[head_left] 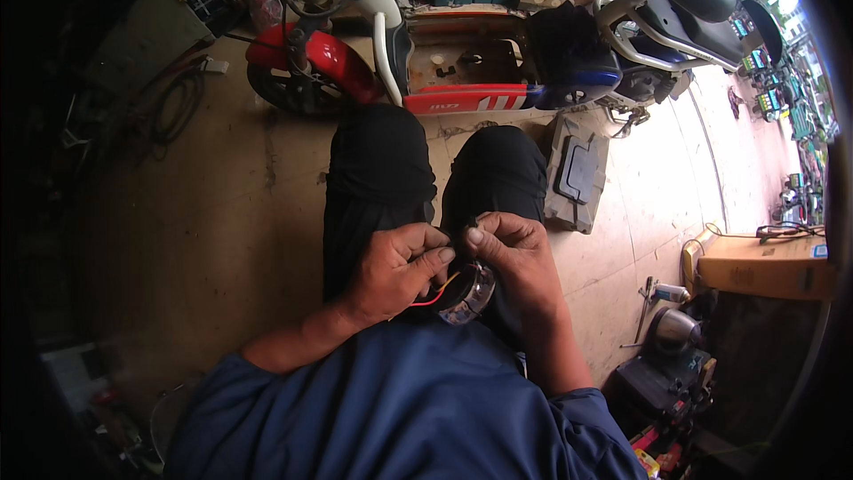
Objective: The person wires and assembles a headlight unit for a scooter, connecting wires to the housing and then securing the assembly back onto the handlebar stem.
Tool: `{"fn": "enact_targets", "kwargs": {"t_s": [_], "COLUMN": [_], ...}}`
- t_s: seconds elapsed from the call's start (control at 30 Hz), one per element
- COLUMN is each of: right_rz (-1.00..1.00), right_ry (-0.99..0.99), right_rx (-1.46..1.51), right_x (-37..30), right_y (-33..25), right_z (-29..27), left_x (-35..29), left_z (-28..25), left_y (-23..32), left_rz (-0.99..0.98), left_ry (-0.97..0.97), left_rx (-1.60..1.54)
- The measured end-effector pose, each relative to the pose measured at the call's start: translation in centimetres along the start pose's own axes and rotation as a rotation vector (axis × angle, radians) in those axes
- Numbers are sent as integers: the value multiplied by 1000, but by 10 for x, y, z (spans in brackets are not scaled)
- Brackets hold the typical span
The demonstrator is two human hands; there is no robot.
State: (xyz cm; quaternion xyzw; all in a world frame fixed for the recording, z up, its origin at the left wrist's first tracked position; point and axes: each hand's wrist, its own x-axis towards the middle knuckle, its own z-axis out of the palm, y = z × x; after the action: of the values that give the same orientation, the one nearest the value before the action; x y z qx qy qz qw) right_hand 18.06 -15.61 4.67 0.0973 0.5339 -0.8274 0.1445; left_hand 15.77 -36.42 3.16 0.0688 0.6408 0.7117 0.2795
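Tiled floor [258, 187] bears scooter [471, 99], case [577, 173]; left hand [397, 271] and right hand [520, 258] pinch something unclear near wires [430, 303].

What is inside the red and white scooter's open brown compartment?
Inside the open brown compartment lie a small pale round piece and small black pieces. The red side panel with white stripes hides anything low on the near side.

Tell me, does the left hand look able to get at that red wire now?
Probably yes: the red wire runs beside the left hand, with nothing visible between them, though it may be busy with something too small to make out.
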Motion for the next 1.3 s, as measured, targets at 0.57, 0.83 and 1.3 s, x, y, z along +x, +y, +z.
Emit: {"fn": "enact_targets", "kwargs": {"t_s": [0.57, 0.83, 1.3], "right_rz": [201, -221, -43], "right_ry": [-182, -331, -489], "right_rx": [-327, -1095, -883], "right_x": [-33, -45, -35], "right_y": [-9, -25, -27], "right_z": [-31, -27, -24], "left_x": [-10, -12, -9], "left_z": [3, 0, 2], "left_y": [-18, -3, 14], "left_rz": [43, 274, 320], "left_ry": [-159, -208, -419], "left_rx": [95, 429, 651]}}
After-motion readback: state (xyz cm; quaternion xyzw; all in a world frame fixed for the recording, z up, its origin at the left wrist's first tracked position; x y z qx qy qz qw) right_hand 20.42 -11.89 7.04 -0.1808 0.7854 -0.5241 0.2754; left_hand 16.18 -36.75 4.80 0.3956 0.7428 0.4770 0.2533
